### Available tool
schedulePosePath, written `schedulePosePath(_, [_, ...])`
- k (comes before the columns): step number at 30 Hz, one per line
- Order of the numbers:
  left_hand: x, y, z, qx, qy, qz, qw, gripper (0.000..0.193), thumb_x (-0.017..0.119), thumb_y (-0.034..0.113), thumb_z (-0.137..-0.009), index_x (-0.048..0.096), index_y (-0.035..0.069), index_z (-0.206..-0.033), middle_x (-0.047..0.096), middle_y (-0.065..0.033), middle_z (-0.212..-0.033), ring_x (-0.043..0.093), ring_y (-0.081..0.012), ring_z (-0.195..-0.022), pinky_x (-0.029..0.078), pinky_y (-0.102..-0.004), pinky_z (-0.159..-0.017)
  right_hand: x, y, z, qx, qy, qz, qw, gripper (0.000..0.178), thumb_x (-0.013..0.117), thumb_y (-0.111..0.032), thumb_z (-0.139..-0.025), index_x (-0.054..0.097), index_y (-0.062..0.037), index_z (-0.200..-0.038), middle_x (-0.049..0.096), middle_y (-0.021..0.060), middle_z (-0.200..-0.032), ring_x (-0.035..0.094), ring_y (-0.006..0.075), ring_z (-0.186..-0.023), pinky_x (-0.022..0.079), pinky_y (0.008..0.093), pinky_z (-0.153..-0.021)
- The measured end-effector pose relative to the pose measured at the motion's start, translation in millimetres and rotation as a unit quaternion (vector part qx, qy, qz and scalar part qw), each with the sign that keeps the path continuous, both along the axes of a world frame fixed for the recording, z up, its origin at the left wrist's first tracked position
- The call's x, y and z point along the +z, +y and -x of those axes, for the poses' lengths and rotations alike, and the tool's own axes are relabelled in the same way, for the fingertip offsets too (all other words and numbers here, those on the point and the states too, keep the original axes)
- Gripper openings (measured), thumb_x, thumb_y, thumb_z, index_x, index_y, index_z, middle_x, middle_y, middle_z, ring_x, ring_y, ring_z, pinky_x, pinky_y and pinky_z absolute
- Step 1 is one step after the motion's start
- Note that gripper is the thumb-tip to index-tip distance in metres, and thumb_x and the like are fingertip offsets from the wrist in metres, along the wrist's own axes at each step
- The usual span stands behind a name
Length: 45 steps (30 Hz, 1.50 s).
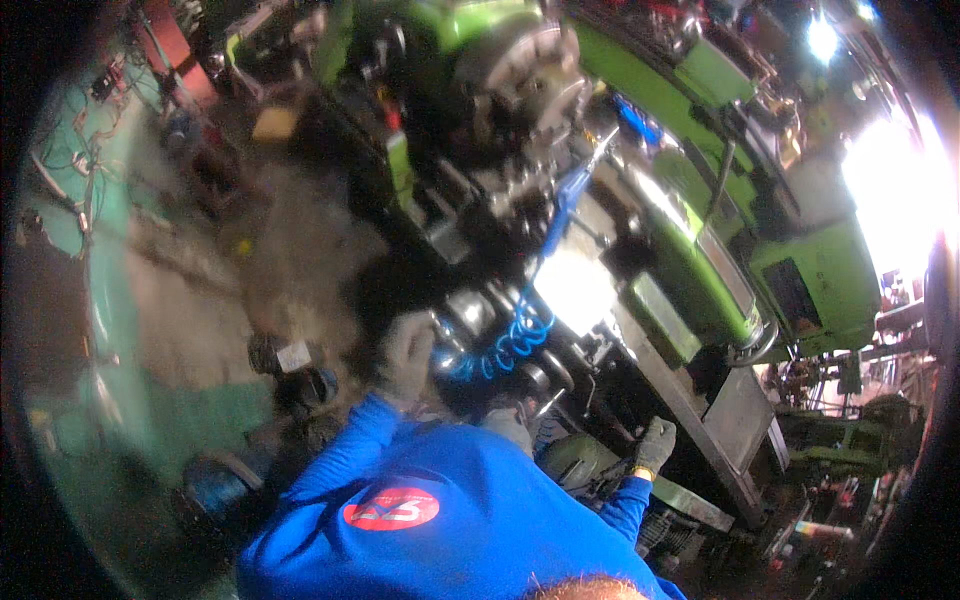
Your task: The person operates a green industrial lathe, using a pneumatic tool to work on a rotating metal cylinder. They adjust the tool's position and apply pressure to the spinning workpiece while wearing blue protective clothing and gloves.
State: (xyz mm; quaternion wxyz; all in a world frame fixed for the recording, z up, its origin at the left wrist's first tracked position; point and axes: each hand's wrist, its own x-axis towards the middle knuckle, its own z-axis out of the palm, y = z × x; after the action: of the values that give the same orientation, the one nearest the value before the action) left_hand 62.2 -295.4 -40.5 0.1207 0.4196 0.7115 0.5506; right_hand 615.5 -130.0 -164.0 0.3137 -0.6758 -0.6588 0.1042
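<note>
My left hand (408, 355), in a grey work glove, is smeared by motion. It is beside the shiny metal fittings (470, 312) of a green machine, and its finger positions cannot be made out. My right hand (655, 446), in a similar glove, is lower right near a slanted metal frame (690, 430). Its fingers look curled; whatever they hold, if anything, is hidden. Between and above my hands hangs a blue coiled air hose (515, 340). It leads up to a blue air blow gun (570, 190) lying across the machine.
A large green lathe-like machine (810, 280) fills the upper right, with a round metal chuck (525, 85) at the top. A bright white panel (577, 290) glares near the hose. Dark objects (300, 375) lie on the floor at left. Small tools (825, 530) crowd the lower right.
</note>
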Motion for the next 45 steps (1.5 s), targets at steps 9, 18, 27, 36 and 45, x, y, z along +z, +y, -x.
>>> schedulePosePath(9, [-12.8,-3.1,69.1,-0.138,0.060,0.262,0.953,0.029,0.063,0.022,-0.095,0.065,0.006,-0.118,0.066,-0.0171,-0.115,0.062,-0.0369,-0.109,0.051,-0.0439,-0.096,97.5,14.4,104.6,0.020,-0.174,0.108,0.979,0.036,0.066,-0.033,-0.094,0.068,0.0025,-0.100,0.070,0.0198,-0.091,0.064,0.0297,-0.084,0.050,0.0415,-0.079])
schedulePosePath(18, [7.6,27.8,100.7,-0.204,0.061,0.264,0.941,0.036,0.063,0.025,-0.094,0.063,0.004,-0.123,0.064,-0.0189,-0.120,0.061,-0.0378,-0.113,0.050,-0.0456,-0.098,171.4,164.4,278.0,0.059,0.173,0.057,0.982,0.026,0.065,-0.026,-0.095,0.068,-0.0004,-0.102,0.069,0.0085,-0.086,0.061,0.0192,-0.075,0.049,0.0365,-0.071])
schedulePosePath(27, [30.3,96.9,133.8,-0.119,0.058,0.136,0.982,0.038,0.066,0.020,-0.092,0.059,0.001,-0.125,0.062,-0.0222,-0.124,0.059,-0.0405,-0.115,0.048,-0.0457,-0.101,229.0,332.3,430.6,0.208,-0.027,0.082,0.974,0.031,0.066,-0.022,-0.090,0.069,-0.0069,-0.117,0.070,0.0129,-0.099,0.066,0.0233,-0.089,0.054,0.0351,-0.080])
schedulePosePath(36, [36.3,237.7,136.2,-0.185,0.056,-0.048,0.980,0.047,0.072,0.024,-0.089,0.058,0.002,-0.127,0.057,-0.0193,-0.130,0.055,-0.0377,-0.118,0.045,-0.0465,-0.102,205.5,387.5,499.9,0.221,-0.019,0.152,0.963,0.019,0.062,-0.016,-0.094,0.071,-0.0050,-0.107,0.071,0.0129,-0.089,0.067,0.0191,-0.079,0.053,0.0360,-0.071])
schedulePosePath(45, [35.6,293.6,128.9,-0.374,-0.007,-0.036,0.927,0.056,0.076,0.027,-0.081,0.059,0.006,-0.129,0.053,-0.0196,-0.131,0.049,-0.0420,-0.124,0.041,-0.0527,-0.107,209.2,407.8,494.5,0.231,-0.407,0.105,0.877,0.018,0.069,-0.018,-0.084,0.078,-0.0133,-0.099,0.070,0.0191,-0.090,0.069,0.0383,-0.083,0.055,0.0443,-0.076])
